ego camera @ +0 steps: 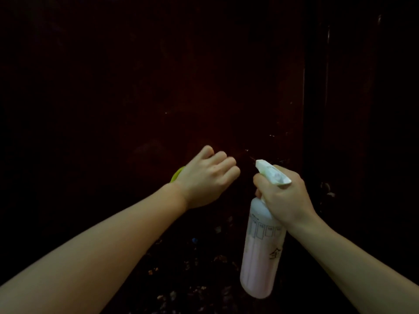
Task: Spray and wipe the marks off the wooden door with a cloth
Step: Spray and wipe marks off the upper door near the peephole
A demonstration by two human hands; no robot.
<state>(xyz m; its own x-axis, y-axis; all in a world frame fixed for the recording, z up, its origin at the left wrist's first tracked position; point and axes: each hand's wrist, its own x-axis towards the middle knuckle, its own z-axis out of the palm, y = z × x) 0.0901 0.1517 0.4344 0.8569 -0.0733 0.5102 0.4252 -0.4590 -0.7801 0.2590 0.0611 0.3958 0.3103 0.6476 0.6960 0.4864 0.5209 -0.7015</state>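
In the head view, the scene is very dim. The wooden door [181,87] fills nearly the whole frame as a dark reddish-brown surface, with a darker vertical edge toward the right. A few pale specks and faint smears show on the wood just above and between the two hands, near the door's right edge; these look like the marks or fresh droplets, though the light is too poor to tell which.

The right hand [283,196] is curled round the neck of a white spray bottle [260,252], the fingers wrapped at the trigger and the nozzle pointing up and left toward the door. The bottle hangs upright below the hand and holds a pale pinkish liquid.

The left hand [208,177] is raised close to the door, its fingers curled over a yellow-green cloth [177,174], of which only a sliver shows at the thumb side. Whether the cloth touches the wood cannot be told.

The step in hand appears to be spraying. To do it well, the nozzle should stay aimed at the speckled patch beside the left hand rather than at the hand itself, with the bottle kept upright so it draws liquid. The cloth hand is best held just aside, ready to wipe before the spray runs down.
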